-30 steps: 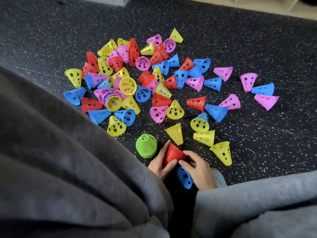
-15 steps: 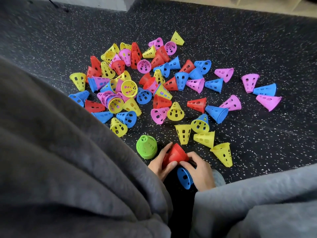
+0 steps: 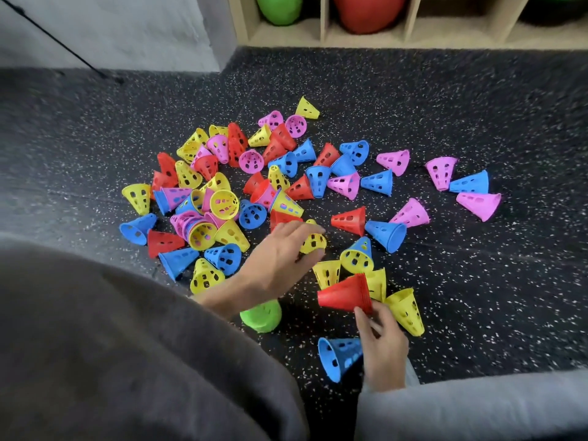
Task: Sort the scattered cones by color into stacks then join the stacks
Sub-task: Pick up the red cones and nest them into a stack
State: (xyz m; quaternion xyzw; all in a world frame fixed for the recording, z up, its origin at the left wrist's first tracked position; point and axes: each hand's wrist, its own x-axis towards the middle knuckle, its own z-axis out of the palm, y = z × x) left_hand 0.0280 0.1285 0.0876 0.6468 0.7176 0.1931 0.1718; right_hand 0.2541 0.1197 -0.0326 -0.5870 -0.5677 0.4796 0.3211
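Head view. Shelf cubbies at top edge: green ball in one, red ball in next. Speckled floor strewn with scattered cones, red, yellow, pink, blue mixed. Right hand pinching rim of red stack, tilted on its side, near yellow cones. Left hand reaching over pile, fingers spread loose, above yellow cone; contact unclear. Green cone half hidden behind left forearm. Blue cone beside right hand.
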